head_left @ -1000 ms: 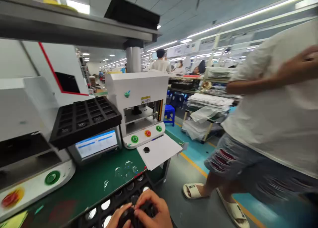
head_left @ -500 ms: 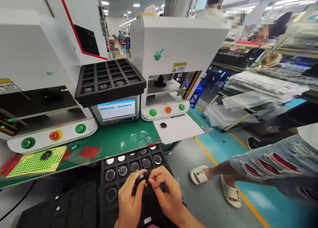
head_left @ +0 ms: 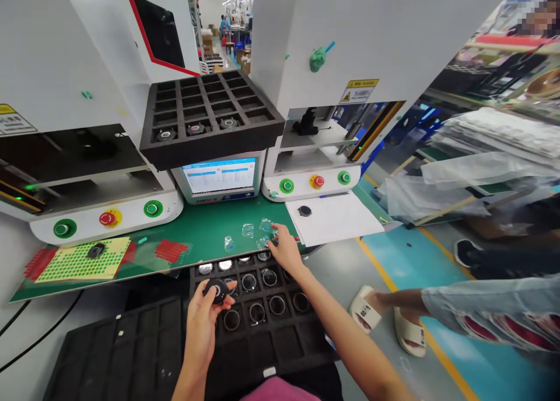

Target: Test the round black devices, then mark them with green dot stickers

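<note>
A round black watch case [head_left: 216,291] is gripped between the fingers and thumb of my left hand [head_left: 203,313], above the left part of a black foam tray [head_left: 280,343]. My right hand [head_left: 284,246] reaches over the tray's far edge to the green table, its fingers bent near small clear film pieces [head_left: 248,231] with blue tabs. Whether those fingertips pinch anything is too small to tell. Several round watch parts [head_left: 277,305] sit in the tray's compartments.
Two white press machines [head_left: 315,182] flank a monitor [head_left: 221,176], above which sits another foam tray [head_left: 214,139]. White paper [head_left: 345,220] bears a black watch case [head_left: 305,211]. A yellow sticker sheet [head_left: 79,267] lies left. A person's legs [head_left: 464,313] are at right.
My hands have parted. The right hand moved forward to the film pieces, while the left moved left with the watch case. The view has tilted down and come closer to the table.
</note>
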A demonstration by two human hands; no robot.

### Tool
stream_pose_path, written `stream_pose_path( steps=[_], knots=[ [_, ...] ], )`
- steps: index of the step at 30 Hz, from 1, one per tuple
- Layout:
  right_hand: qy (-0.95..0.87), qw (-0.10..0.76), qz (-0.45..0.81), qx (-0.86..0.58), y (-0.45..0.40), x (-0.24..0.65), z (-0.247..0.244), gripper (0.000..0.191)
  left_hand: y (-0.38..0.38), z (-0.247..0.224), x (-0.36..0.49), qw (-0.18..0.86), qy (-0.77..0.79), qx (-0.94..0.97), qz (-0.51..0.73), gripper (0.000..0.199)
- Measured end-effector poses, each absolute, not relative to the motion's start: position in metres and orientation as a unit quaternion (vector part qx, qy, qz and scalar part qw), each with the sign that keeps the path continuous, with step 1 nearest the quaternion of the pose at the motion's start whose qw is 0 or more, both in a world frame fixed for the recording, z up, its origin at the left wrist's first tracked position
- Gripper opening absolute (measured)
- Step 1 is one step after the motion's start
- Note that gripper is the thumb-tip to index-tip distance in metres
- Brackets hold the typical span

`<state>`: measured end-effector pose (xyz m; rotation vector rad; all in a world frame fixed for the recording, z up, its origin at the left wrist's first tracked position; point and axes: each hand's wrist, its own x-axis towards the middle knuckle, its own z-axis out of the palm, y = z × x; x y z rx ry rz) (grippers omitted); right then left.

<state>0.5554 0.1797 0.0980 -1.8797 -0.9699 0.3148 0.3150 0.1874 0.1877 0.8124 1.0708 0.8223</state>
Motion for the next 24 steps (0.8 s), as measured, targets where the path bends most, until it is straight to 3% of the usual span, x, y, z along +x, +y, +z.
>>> stream_pose_path(
  steps=[8, 15, 18, 24],
  knots=[
    [-0.327, 0.522, 0.191, -0.764, 0.191, 0.544, 0.1, 0.025, 0.187, 0.188, 0.322, 0.715, 0.466, 0.392, 0.344, 0.041],
    [-0.297, 0.651, 0.292, -0.635, 0.143, 0.515, 0.165, 0.039, 0.181, 0.197, 0.33, 0.741, 0.432, 0.397, 0.328, 0.033],
    [-0.286, 0.684, 0.324, -0.587, 0.116, 0.493, 0.194, 0.035, 0.178, 0.199, 0.334, 0.741, 0.428, 0.399, 0.328, 0.034],
    [-0.204, 0.748, 0.361, -0.518, 0.101, 0.456, 0.204, 0.036, 0.168, 0.207, 0.346, 0.756, 0.404, 0.384, 0.345, 0.033]
  ],
)
